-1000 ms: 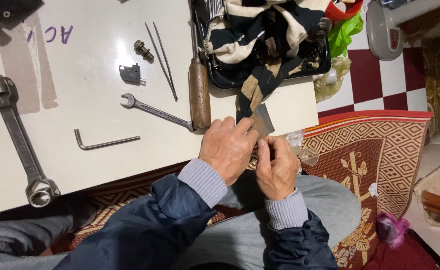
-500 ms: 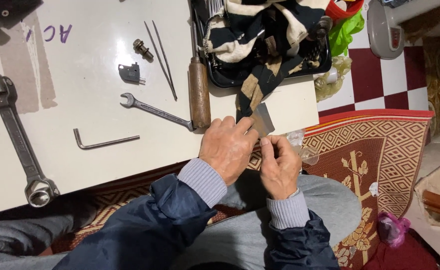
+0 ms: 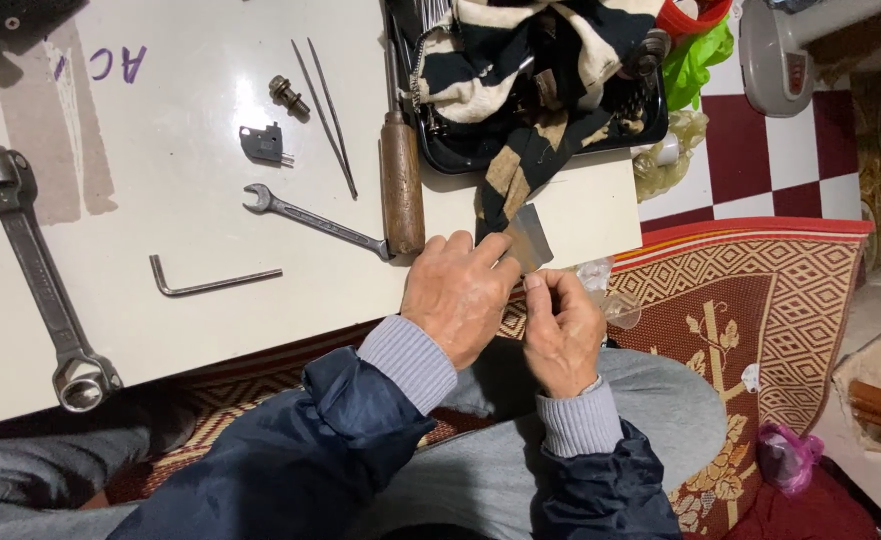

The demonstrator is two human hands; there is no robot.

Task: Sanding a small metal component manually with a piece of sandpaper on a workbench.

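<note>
Left hand (image 3: 457, 292): fingers closed, pinching the lower edge of a small grey metal blade (image 3: 530, 238) at the table's near edge, seemingly to steady it.
Right hand (image 3: 561, 330): fingers curled together, thumb tip against the same blade from below; what else it grips I cannot tell.
Blade: one, tilted, over the white table (image 3: 190, 215) corner, just beside the striped cloth (image 3: 520, 60).
Plastic wrap (image 3: 610, 295): one clear piece, touching the right hand.
Wooden-handled tool (image 3: 401, 185): one, lying near the left hand.
Spanners: two, a small open-ended spanner (image 3: 310, 215) and a large ring spanner (image 3: 35, 275) well apart.
Hex key (image 3: 210, 285): one.
Thin rods (image 3: 325, 110): two, side by side.
Bolt (image 3: 287, 95): one.
Grey bracket (image 3: 261, 145): one.
</note>
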